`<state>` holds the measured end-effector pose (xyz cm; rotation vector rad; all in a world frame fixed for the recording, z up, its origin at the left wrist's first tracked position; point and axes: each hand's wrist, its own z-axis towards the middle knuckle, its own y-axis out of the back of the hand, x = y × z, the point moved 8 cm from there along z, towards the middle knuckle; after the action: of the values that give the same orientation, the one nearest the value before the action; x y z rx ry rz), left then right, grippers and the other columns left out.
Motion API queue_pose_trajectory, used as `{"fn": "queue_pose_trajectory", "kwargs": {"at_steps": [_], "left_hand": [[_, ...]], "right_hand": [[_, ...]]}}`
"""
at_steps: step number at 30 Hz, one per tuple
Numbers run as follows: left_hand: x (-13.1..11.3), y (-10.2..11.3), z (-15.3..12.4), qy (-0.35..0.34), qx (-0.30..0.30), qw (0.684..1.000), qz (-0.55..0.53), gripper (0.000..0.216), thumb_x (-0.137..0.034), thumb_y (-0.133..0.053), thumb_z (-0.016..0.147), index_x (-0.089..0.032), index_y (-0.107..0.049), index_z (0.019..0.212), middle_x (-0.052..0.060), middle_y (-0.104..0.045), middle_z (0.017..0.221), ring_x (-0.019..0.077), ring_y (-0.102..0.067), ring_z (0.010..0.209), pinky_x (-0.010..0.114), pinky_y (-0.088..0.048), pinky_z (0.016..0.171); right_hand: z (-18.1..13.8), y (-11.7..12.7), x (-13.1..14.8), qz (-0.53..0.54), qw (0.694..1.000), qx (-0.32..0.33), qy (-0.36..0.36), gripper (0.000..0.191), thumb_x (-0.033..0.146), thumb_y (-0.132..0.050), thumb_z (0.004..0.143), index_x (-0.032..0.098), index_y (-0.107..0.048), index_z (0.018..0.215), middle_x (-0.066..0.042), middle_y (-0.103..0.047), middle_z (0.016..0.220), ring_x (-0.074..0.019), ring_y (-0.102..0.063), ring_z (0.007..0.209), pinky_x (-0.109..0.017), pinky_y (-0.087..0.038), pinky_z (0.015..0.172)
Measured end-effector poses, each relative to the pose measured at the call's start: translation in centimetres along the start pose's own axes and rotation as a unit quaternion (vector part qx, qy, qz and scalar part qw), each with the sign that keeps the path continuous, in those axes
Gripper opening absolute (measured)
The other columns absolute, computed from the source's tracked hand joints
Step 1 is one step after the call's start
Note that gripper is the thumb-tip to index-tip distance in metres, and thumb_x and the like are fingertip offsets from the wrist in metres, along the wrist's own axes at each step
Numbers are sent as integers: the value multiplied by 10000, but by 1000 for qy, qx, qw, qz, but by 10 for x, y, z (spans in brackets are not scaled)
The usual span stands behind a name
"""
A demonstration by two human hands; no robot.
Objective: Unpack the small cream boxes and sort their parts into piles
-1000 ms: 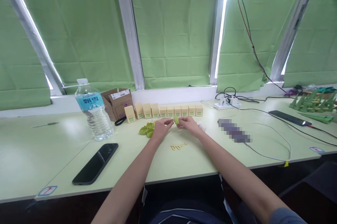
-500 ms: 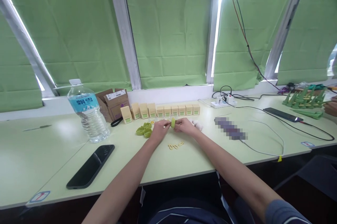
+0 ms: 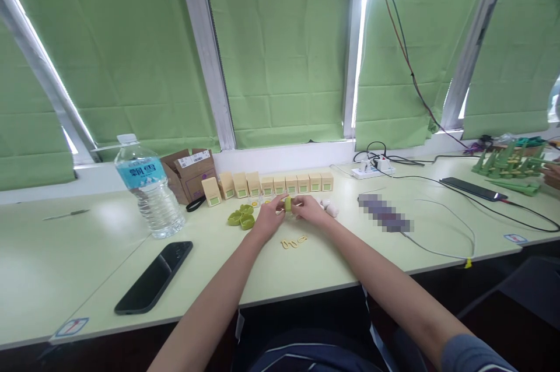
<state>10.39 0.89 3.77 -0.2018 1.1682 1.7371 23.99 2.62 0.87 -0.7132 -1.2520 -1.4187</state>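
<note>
Between my two hands a small green rounded piece (image 3: 287,204) is held up just above the table. My left hand (image 3: 270,214) pinches it from the left, and my right hand (image 3: 306,209) grips its right side. Several green cup-like pieces (image 3: 241,217) lie together to the left of my left hand. Small yellow loop-shaped pieces (image 3: 293,242) rest on the table nearer to me. Some whitish rounded pieces (image 3: 331,209) sit just right of my right hand. Small clear items with yellow in them (image 3: 255,203) are partly hidden behind my left hand.
A row of small tan boxes (image 3: 279,185) lines the back, beside a cardboard box (image 3: 192,176) and a water bottle (image 3: 151,191). A black phone (image 3: 154,277) lies at left. Rightward are a power strip (image 3: 373,171), cables, another phone (image 3: 472,189), green spiky parts (image 3: 510,162) and another person's hand (image 3: 552,174).
The fingers of my left hand have shifted slightly over the green piece, which both hands still hold. The whole view has moved a little.
</note>
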Motion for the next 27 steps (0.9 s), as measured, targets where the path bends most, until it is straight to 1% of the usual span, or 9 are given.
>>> {"fn": "queue_pose_trajectory", "kwargs": {"at_steps": [5, 9, 15, 18, 21, 22, 24, 25, 27], "left_hand": [[-10, -4, -2, -30, 12, 999, 44, 523, -180, -610, 754, -256, -596, 1271, 56, -669, 1185, 203, -625, 990, 358, -509, 903], [-17, -6, -3, -35, 17, 998, 48, 427, -256, -607, 796, -257, -604, 1223, 63, -663, 1122, 203, -602, 970, 342, -497, 865], [-23, -2, -3, -15, 4, 998, 58, 361, -289, -638, 776, -248, -612, 1134, 60, -654, 1072, 202, -593, 911, 330, -478, 822], [-18, -1, -4, 10, -3, 998, 70, 328, -282, -644, 766, -253, -615, 1091, 55, -656, 1039, 206, -598, 884, 329, -472, 793], [-5, 3, -4, 45, -13, 996, 75, 343, -261, -668, 740, -255, -611, 1079, 55, -663, 1012, 207, -608, 843, 330, -467, 766], [0, 6, -4, 55, -18, 996, 72, 360, -257, -674, 735, -254, -607, 1089, 55, -666, 1010, 205, -612, 829, 332, -469, 766], [8, 12, -3, 77, -33, 994, 64, 390, -258, -674, 740, -246, -595, 1121, 59, -675, 1013, 201, -622, 818, 336, -474, 776], [12, 16, -2, 87, -42, 994, 59, 400, -265, -669, 750, -238, -586, 1140, 61, -680, 1013, 199, -628, 820, 336, -478, 783], [16, 22, -2, 104, -60, 991, 53, 416, -293, -659, 770, -226, -567, 1170, 62, -688, 1007, 198, -637, 837, 335, -483, 795]], "right_hand": [[0, 1, -2, 7, 1000, -5, 1, 135, 285, -643, 752, 177, -641, 833, -55, -696, 991, -169, -657, 783, -247, -569, 583], [0, -1, -3, 8, 1000, -5, 2, 113, 285, -631, 756, 191, -600, 810, -45, -679, 955, -164, -659, 764, -243, -563, 568], [-3, 0, 6, -10, 1000, -20, 8, 76, 260, -580, 769, 188, -555, 769, -29, -654, 893, -135, -648, 715, -227, -560, 593], [-2, 7, 8, 1, 999, -52, 14, 99, 278, -555, 783, 190, -522, 752, -22, -638, 856, -133, -645, 741, -225, -559, 619], [-2, 21, 10, 44, 994, -98, 17, 123, 315, -525, 796, 198, -504, 763, -24, -630, 842, -152, -641, 814, -230, -556, 619], [-3, 23, 13, 58, 993, -99, 21, 124, 320, -528, 790, 199, -511, 771, -24, -635, 839, -152, -636, 806, -230, -550, 612], [-5, 20, 21, 78, 995, -54, 41, 137, 327, -545, 779, 191, -546, 769, -26, -648, 814, -138, -616, 729, -230, -532, 600], [-7, 13, 26, 84, 995, -7, 53, 170, 342, -538, 792, 181, -567, 745, -33, -655, 792, -132, -602, 690, -233, -523, 600], [-12, -2, 33, 77, 991, 87, 68, 320, 394, -482, 847, 160, -605, 667, -51, -660, 736, -125, -579, 631, -239, -503, 603]]}}
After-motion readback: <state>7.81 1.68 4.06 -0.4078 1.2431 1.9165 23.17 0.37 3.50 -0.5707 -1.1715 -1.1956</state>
